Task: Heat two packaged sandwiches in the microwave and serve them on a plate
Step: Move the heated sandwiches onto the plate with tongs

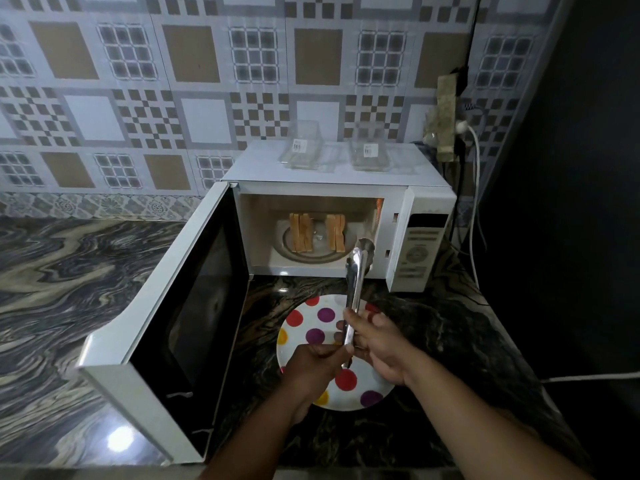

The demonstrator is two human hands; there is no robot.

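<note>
**Tongs held over plate, sandwiches in open microwave**

- Your left hand [320, 365]: closed around the rear end of the tongs [356, 289], just above the plate [301, 337].
- Your right hand [375, 344]: fingers wrapped on the tongs just ahead of the left hand, thumb along the metal.
- Tongs: steel, arms close together, tips pointing into the microwave [332, 216] opening near its right wall; tips touch no food.
- Sandwiches: two, unwrapped, standing on edge on the turntable [311, 252]. Left sandwich [300, 232] and right sandwich [335, 232] sit apart with bare glass between them.
- Door [180, 317]: swung fully open to the left, dark window facing you.
- Plate: white with coloured dots, on the counter [69, 271] in front of the microwave, partly under your hands; no food visible on it.
- Packs: two clear, empty-looking packs [304, 147] [370, 147] side by side on the microwave top.
- Cable [474, 188]: white, runs down the wall to the right.
</note>
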